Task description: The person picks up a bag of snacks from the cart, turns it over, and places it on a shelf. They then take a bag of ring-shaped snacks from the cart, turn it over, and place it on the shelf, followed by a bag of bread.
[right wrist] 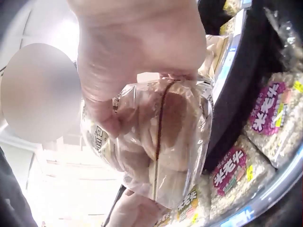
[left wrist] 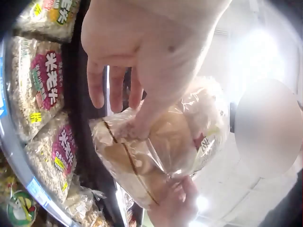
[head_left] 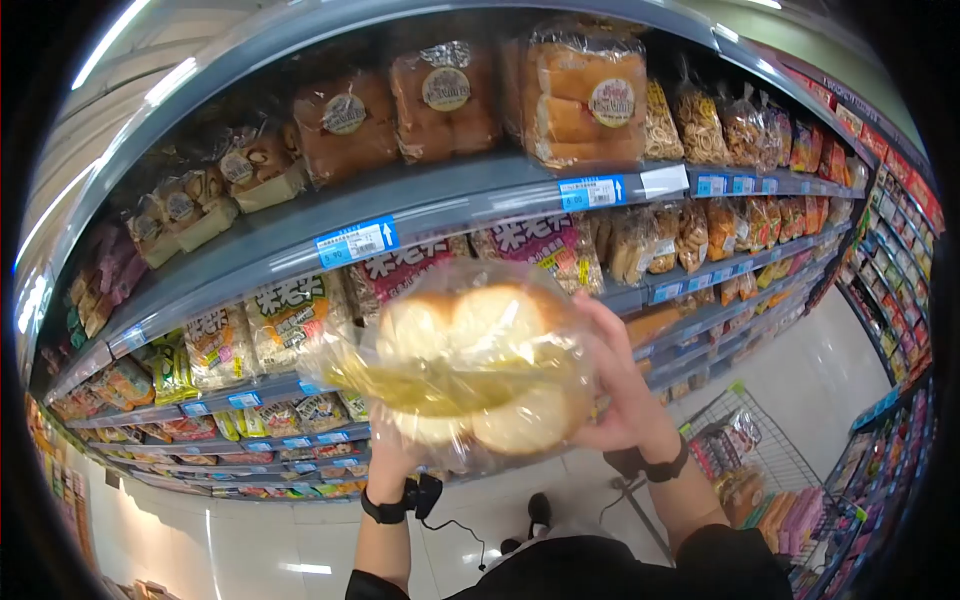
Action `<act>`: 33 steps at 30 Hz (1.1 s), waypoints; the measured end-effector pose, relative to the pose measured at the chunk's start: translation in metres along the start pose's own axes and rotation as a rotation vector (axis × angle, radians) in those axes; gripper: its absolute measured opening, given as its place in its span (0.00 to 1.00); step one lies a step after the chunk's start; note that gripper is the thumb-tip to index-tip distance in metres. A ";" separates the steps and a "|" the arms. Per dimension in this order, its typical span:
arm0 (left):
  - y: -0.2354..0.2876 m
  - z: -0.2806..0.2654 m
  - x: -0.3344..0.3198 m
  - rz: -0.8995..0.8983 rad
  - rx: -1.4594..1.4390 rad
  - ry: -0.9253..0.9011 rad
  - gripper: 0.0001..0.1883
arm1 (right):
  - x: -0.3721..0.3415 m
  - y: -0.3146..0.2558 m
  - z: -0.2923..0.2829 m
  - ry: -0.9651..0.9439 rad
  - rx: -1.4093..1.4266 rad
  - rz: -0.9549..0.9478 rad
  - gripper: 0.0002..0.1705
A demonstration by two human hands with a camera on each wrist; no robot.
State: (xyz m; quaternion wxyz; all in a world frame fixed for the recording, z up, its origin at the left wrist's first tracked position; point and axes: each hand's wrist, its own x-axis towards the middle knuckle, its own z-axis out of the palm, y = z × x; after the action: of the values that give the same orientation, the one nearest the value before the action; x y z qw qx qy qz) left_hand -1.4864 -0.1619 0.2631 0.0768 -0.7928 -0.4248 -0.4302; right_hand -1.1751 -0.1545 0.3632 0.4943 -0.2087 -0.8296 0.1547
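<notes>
Both hands hold a clear plastic bag of round bread rolls (head_left: 515, 325) up in front of the shelves. My right hand (head_left: 622, 385) grips its right side, and the right wrist view shows that thumb (right wrist: 108, 124) pressed on the clear wrap. At the lower left of the bag is my left hand (head_left: 393, 447), mostly hidden behind it in the head view. In the left wrist view the left thumb (left wrist: 137, 126) lies on the bag, with the other fingers (left wrist: 96, 87) around its far side. A yellowish printed band crosses the rolls.
Bagged loaves (head_left: 447, 105) fill the upper shelf (head_left: 470, 190), with price tags (head_left: 357, 243) on its edge. Bags of puffed-grain snacks (head_left: 295, 315) stand on the shelf below. A wire shopping cart (head_left: 770, 440) with packaged goods stands at right on the pale floor (head_left: 270, 540).
</notes>
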 end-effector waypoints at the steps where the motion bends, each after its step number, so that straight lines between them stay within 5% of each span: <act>1: 0.002 0.000 0.008 0.003 0.013 0.011 0.19 | 0.013 0.003 -0.003 -0.008 -0.106 -0.030 0.48; 3: 0.031 -0.016 0.047 -0.404 -0.407 0.091 0.17 | 0.037 0.008 -0.011 -0.011 -0.282 -0.099 0.45; 12: -0.013 -0.032 0.111 -0.235 -0.151 0.102 0.15 | 0.113 0.050 -0.029 0.277 -0.266 -0.435 0.41; 18: -0.039 -0.024 0.140 -0.159 -0.031 0.154 0.14 | 0.156 0.090 -0.018 0.226 0.355 -0.041 0.40; 22: -0.047 -0.021 0.206 -0.120 0.032 0.215 0.16 | 0.170 0.093 -0.022 0.191 -0.038 -0.239 0.41; 24: -0.021 -0.028 0.230 -0.125 0.047 0.230 0.20 | 0.170 0.105 -0.016 0.096 -0.028 -0.135 0.42; 26: -0.002 -0.025 0.245 -0.120 -0.519 0.440 0.24 | 0.179 0.108 -0.012 0.154 0.133 -0.139 0.41; 28: -0.009 -0.020 0.253 -0.100 -0.567 0.457 0.24 | 0.183 0.107 -0.010 0.157 0.049 -0.070 0.39; 31: -0.019 -0.022 0.264 -0.175 -0.501 0.394 0.19 | 0.193 0.118 0.013 0.605 0.347 -0.197 0.29; 32: -0.020 -0.022 0.269 -0.176 -0.500 0.395 0.19 | 0.192 0.126 0.014 0.604 0.349 -0.197 0.29; 33: -0.018 -0.023 0.274 -0.215 -0.457 0.361 0.18 | 0.191 0.132 0.010 0.612 0.033 -0.262 0.24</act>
State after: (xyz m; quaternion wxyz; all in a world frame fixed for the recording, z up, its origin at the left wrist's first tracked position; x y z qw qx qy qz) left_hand -1.4404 0.0049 0.4780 -0.0753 -0.6507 -0.3778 -0.6543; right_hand -1.2397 0.0542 0.4419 0.7394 -0.1292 -0.6599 0.0335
